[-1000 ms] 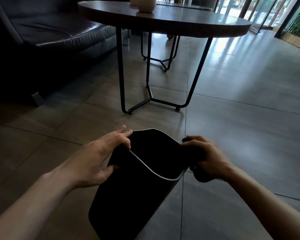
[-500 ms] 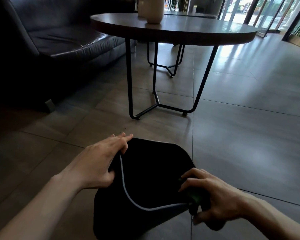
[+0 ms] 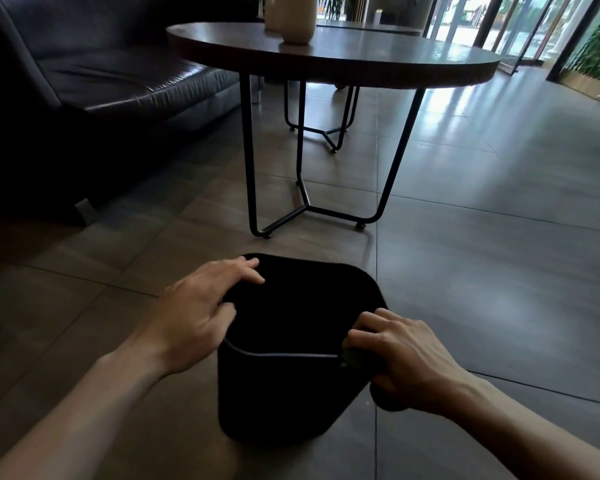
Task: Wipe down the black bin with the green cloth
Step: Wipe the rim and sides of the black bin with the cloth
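Note:
The black bin (image 3: 278,396) stands on the tiled floor just in front of me, its opening facing up. My left hand (image 3: 194,313) rests on the bin's left rim, fingers spread over the edge and thumb on the outer wall. My right hand (image 3: 402,355) is closed on the green cloth (image 3: 352,358) and presses it against the bin's near right rim corner. Only a small dark green patch of cloth shows under the fingers; a bunched part hangs below the palm.
A round wooden table (image 3: 361,64) on thin black metal legs stands right behind the bin, with a pale vase (image 3: 298,19) on top. A dark leather sofa (image 3: 101,81) fills the left side. Bare floor tiles stretch to the right toward glass doors.
The bin has turned from tilted to upright. My right hand with the cloth slid along the rim toward me to the near right corner. My left hand stayed on the left rim.

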The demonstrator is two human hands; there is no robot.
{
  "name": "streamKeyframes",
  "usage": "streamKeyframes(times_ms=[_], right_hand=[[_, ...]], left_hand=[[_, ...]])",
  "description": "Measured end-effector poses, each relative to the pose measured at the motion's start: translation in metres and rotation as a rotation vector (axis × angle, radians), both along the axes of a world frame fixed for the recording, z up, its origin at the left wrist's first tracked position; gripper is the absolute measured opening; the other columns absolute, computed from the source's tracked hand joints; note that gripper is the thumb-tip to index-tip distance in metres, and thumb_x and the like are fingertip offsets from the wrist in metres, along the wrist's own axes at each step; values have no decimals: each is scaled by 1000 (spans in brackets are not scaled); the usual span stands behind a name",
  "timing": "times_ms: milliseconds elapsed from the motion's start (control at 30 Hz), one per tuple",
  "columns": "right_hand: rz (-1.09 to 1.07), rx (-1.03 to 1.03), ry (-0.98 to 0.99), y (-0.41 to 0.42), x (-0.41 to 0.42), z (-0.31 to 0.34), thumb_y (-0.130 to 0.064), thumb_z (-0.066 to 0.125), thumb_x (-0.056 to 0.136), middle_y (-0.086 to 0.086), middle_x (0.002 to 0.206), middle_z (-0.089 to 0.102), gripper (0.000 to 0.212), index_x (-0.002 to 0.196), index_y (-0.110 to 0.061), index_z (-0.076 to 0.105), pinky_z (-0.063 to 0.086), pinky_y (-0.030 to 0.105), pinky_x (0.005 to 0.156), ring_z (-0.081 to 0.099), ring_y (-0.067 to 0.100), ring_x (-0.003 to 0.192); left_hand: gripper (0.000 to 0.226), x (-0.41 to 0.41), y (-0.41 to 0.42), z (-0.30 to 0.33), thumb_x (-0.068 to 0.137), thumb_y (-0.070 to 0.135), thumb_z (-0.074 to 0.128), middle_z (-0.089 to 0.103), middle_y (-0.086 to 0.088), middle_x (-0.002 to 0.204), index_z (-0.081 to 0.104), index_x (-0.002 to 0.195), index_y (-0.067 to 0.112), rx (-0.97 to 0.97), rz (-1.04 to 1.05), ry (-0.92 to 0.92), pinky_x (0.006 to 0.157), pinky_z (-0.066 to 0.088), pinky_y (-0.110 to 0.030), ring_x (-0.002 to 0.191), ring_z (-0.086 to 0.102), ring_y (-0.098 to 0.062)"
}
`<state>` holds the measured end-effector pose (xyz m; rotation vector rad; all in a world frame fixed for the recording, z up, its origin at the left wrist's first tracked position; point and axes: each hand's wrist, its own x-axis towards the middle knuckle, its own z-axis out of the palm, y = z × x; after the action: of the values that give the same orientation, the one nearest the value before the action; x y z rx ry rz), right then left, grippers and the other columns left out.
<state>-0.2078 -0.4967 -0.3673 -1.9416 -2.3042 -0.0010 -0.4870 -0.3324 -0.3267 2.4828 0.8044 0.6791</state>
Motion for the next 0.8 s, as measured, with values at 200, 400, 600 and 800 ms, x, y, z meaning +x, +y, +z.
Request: streamKeyframes(times_ms=[200, 400, 600, 800], right_hand=[[-137, 78, -116, 23, 6, -6, -47, 63, 82, -12, 94, 58, 21, 102, -40, 59, 29, 26, 57, 56, 16, 81], [-254, 109, -158, 44, 25, -8, -40, 67, 89, -5, 110, 59, 25, 112, -35, 60, 47, 34, 66, 54, 22, 91], [-257, 87, -33, 49, 37, 1, -35, 69, 90, -1, 129, 51, 38, 126, -32, 58, 51, 39, 84, 50, 25, 105], [-290, 25, 238, 35, 41, 6, -24, 82, 75, -3, 124, 37, 71, 135, -30, 44, 55, 36, 80, 53, 22, 99]], left_hand=[[49, 32, -2, -39, 94, 54, 56, 33, 23, 158, 45, 141, 48, 90, -168, 238, 122, 23, -32, 148, 22, 2], [56, 66, 6, -61, 100, 9, 55, 41, 11, 157, 50, 142, 46, 143, -80, 204, 123, 17, -29, 149, 32, -14], [58, 91, 5, -64, 97, 1, 52, 55, 3, 147, 55, 141, 39, 170, 40, 220, 122, 23, -42, 140, 47, -19], [51, 89, -6, -60, 89, 2, 64, 70, 2, 128, 67, 128, 34, 239, 71, 290, 106, 45, -48, 117, 68, -24]])
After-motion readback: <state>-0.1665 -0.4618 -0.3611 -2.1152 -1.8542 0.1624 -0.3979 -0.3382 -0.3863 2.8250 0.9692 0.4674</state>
